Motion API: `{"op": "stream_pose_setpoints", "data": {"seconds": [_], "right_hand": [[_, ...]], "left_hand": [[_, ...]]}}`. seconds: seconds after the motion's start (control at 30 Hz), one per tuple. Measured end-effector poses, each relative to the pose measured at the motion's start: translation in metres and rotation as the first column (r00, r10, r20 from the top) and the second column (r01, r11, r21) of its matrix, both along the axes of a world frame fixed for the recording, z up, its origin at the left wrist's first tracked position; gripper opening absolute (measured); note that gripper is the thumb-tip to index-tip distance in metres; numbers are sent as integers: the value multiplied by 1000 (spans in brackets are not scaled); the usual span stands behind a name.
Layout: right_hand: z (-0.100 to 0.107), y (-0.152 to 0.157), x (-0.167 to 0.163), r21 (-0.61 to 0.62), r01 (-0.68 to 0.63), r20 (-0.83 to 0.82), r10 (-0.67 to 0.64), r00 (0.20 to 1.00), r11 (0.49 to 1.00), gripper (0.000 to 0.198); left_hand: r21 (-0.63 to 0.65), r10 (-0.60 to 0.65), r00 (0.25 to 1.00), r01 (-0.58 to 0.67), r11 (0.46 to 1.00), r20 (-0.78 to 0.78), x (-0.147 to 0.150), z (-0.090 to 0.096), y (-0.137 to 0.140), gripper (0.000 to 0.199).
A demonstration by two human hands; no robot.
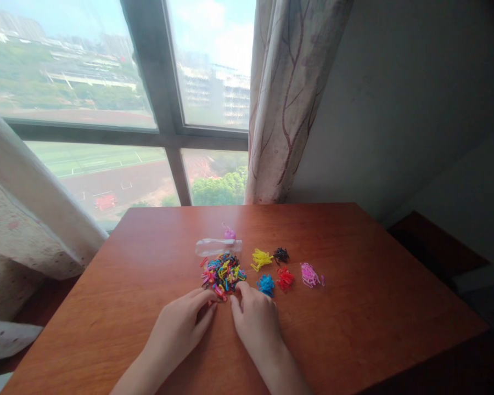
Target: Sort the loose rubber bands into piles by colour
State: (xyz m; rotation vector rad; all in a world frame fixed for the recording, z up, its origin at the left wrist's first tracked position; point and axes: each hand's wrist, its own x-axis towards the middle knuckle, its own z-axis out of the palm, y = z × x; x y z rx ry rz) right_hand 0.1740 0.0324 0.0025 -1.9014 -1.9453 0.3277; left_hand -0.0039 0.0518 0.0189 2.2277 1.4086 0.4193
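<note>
A mixed pile of small bands, looking like coloured elastic hair ties (pixel 224 271), lies on the wooden table in front of me. My left hand (pixel 185 321) rests at the pile's near left edge, its thumb and forefinger tips drawn close together; whatever may be between them is too small to make out. At the near right edge is my right hand (pixel 257 315), thumb and forefinger apart, fingertips by the bands. Single-colour heaps sit to the right: blue bands (pixel 265 285) close by my right hand, yellow bands (pixel 262 259), red bands (pixel 285 279), black bands (pixel 280 254) and pink bands (pixel 309 275).
Behind the mixed pile lies a clear plastic container (pixel 214 247) on its side, with a purple piece (pixel 229 233) beyond it. The brown table (pixel 354 323) reaches to a window (pixel 170 131). Curtains (pixel 288 99) hang on both sides.
</note>
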Motion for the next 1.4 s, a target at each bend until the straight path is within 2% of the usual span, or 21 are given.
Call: {"op": "stream_pose_setpoints", "data": {"seconds": [0.17, 0.43, 0.7, 0.8, 0.97, 1.1, 1.2, 1.4], "right_hand": [[-3, 4, -5, 33, -2, -4, 2, 1000, 999, 10], [-9, -3, 1, 101, -25, -126, 38, 991, 995, 11], [-5, -8, 1, 114, -22, -226, 48, 973, 993, 13], [1, -10, 10, 147, -7, -224, 40, 974, 989, 15], [20, 12, 60, 147, 136, -85, -124, 989, 980, 15], [32, 39, 100, -15, 256, 175, -249, 952, 967, 14], [34, 51, 112, -95, 300, 270, -265, 926, 949, 16], [27, 54, 113, -128, 284, 322, -231, 918, 950, 14]], "left_hand": [[-13, -2, 1000, 2, 1000, -9, 0, -1, 1, 23], [6, -5, 1000, 6, 1000, -16, 0, 0, 0, 20], [-8, -15, 1000, 14, 1000, -12, -1, 0, 2, 21], [-20, -10, 1000, 10, 1000, -14, -1, 0, 1, 21], [-16, -9, 999, 8, 1000, -32, -1, 0, 1, 20], [-10, -18, 999, 17, 1000, -42, -1, -2, 1, 20], [-7, -14, 999, 14, 1000, -40, -2, -4, 1, 19], [-9, -3, 999, 3, 1000, -40, -3, -6, 0, 18]]}}
